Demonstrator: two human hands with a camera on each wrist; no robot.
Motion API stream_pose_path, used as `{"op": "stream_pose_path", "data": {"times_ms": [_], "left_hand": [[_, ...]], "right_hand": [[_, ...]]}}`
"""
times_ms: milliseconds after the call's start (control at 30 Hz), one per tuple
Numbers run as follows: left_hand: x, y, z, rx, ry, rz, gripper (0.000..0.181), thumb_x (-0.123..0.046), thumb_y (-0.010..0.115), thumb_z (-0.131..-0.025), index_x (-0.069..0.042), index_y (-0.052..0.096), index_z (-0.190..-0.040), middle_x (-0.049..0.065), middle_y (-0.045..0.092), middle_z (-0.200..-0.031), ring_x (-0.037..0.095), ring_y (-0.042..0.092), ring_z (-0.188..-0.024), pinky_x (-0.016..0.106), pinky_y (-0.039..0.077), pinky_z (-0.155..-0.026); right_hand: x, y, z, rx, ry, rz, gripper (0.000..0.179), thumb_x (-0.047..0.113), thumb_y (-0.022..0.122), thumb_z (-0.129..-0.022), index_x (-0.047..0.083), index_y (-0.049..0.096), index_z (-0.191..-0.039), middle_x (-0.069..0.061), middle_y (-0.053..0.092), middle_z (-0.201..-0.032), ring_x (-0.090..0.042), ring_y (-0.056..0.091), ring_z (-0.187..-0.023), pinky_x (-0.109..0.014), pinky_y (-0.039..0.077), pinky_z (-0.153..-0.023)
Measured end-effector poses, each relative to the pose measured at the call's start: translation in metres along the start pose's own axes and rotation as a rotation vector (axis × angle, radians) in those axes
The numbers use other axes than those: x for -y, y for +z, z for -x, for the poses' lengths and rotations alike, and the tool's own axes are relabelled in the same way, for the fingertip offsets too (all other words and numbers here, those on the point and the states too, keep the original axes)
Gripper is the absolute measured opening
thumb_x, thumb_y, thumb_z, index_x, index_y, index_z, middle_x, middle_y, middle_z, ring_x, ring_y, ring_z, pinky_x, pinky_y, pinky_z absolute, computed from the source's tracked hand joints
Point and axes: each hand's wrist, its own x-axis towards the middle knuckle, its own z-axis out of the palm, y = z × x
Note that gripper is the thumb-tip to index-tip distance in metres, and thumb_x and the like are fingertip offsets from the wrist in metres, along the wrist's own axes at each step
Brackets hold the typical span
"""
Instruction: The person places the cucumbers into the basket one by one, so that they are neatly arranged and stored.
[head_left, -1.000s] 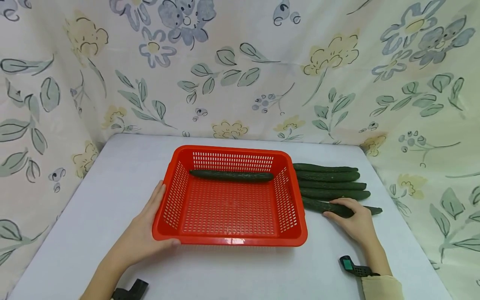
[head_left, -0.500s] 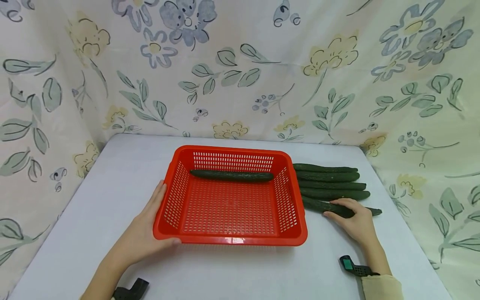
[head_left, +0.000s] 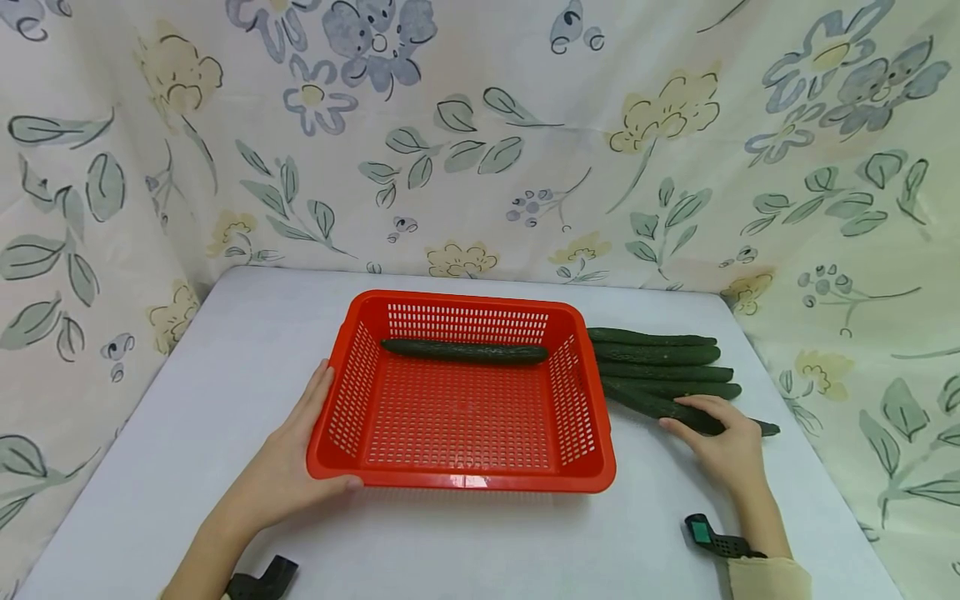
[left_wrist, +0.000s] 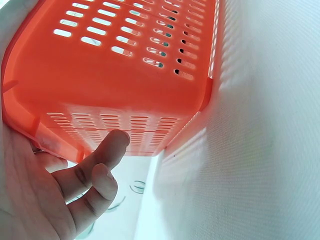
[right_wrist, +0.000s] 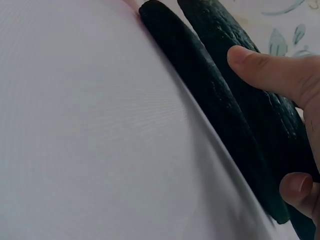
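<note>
A red plastic basket (head_left: 465, 482) with slotted walls stands on the table, a dark green cucumber (head_left: 465, 352) lying along its far side. My left hand (head_left: 273, 475) grips the basket's near left corner, thumb along the front rim and fingers against the left side. In the left wrist view, two bent fingertips (left_wrist: 116, 142) show beside the slotted wall. To the right of the basket, my right hand (head_left: 726, 442) pinches another cucumber (head_left: 648, 406) between thumb and fingers. That cucumber slants, its left end near the basket wall. In the right wrist view a second cucumber (right_wrist: 215, 105) lies beside it.
Several more cucumbers (head_left: 660, 356) lie in a row right of the basket, their left ends hidden by its rim. A white cloth covers the table (head_left: 247, 333). Floral fabric (head_left: 480, 208) hangs behind and at both sides. Black devices (head_left: 723, 540) are strapped to both wrists.
My right hand has shifted slightly right, dragging the nearest cucumber with it, so it now slants across the row's near side. My left hand and the basket stay put.
</note>
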Motion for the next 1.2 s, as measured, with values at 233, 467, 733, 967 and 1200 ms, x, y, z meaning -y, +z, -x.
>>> {"op": "stream_pose_path", "data": {"times_ms": [233,467,733,967,1200], "left_hand": [[-0.001,-0.001,0.000,0.002,-0.007,0.004,0.139,-0.049,0.095,-0.073,-0.033,-0.001,-0.172,-0.005,-0.001,-0.180,0.048,0.035,-0.153,0.067,0.054,-0.099],[-0.002,-0.001,0.000,0.001,-0.005,-0.005,0.139,-0.050,0.095,-0.073,-0.032,-0.001,-0.172,-0.006,-0.001,-0.180,0.048,0.037,-0.151,0.067,0.054,-0.098],[0.000,0.000,0.000,0.000,-0.007,0.000,0.140,-0.051,0.095,-0.072,-0.033,-0.001,-0.172,-0.006,-0.001,-0.180,0.048,0.037,-0.152,0.068,0.053,-0.099],[-0.005,-0.003,0.002,0.001,-0.005,-0.006,0.140,-0.053,0.094,-0.072,-0.030,0.000,-0.172,-0.003,0.001,-0.180,0.049,0.038,-0.151,0.070,0.053,-0.098],[-0.003,-0.003,0.002,0.002,-0.003,-0.007,0.140,-0.054,0.094,-0.072,-0.030,-0.001,-0.172,-0.004,0.000,-0.180,0.049,0.037,-0.152,0.070,0.052,-0.100]], "right_hand": [[-0.001,-0.003,-0.001,-0.051,0.016,-0.007,0.040,0.009,0.100,-0.068,0.008,0.083,-0.104,-0.014,0.077,-0.107,0.026,0.049,-0.106,-0.001,0.033,-0.098],[0.004,-0.005,0.000,-0.048,0.049,0.016,0.040,0.013,0.100,-0.071,0.008,0.082,-0.107,-0.013,0.077,-0.109,0.027,0.046,-0.107,-0.001,0.032,-0.098],[0.018,-0.008,-0.004,-0.094,0.174,0.055,0.041,0.020,0.098,-0.075,0.009,0.082,-0.111,-0.014,0.077,-0.117,0.028,0.042,-0.107,-0.010,0.035,-0.105],[0.021,-0.009,-0.012,-0.193,0.167,-0.005,0.040,0.018,0.099,-0.074,0.010,0.084,-0.110,-0.011,0.080,-0.112,0.025,0.051,-0.106,-0.007,0.037,-0.101],[0.032,-0.010,-0.021,-0.215,0.127,-0.008,0.038,0.016,0.097,-0.076,0.009,0.083,-0.111,-0.014,0.080,-0.112,0.025,0.050,-0.106,-0.007,0.037,-0.098]]}}
